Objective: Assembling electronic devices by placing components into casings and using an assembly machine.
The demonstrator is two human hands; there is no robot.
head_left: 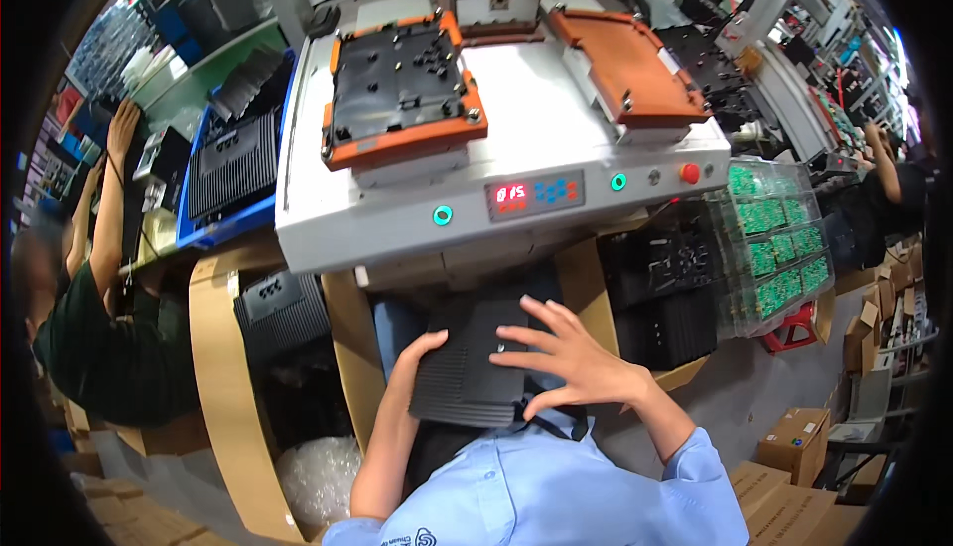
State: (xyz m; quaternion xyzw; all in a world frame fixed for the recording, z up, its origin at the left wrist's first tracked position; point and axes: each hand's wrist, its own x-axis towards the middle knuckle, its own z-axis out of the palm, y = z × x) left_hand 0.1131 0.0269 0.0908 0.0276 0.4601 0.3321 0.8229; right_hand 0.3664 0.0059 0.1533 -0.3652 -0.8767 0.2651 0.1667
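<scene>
A black ribbed plastic housing rests over my lap, tilted, below the front of the white machine. Along its left edge my left hand grips it, the thumb on top and the other fingers hidden underneath. Spread wide, the fingers of my right hand lie over the right part of the housing. A tiny shiny spot shows on the housing by those fingertips, too small to name. On the machine, the left orange fixture carries a black panel with small black parts; the right orange fixture carries none.
The white machine has lit green buttons and a red knob. A blue bin and a cardboard box hold black housings. Clear trays of green circuit boards stand right. A co-worker sits left.
</scene>
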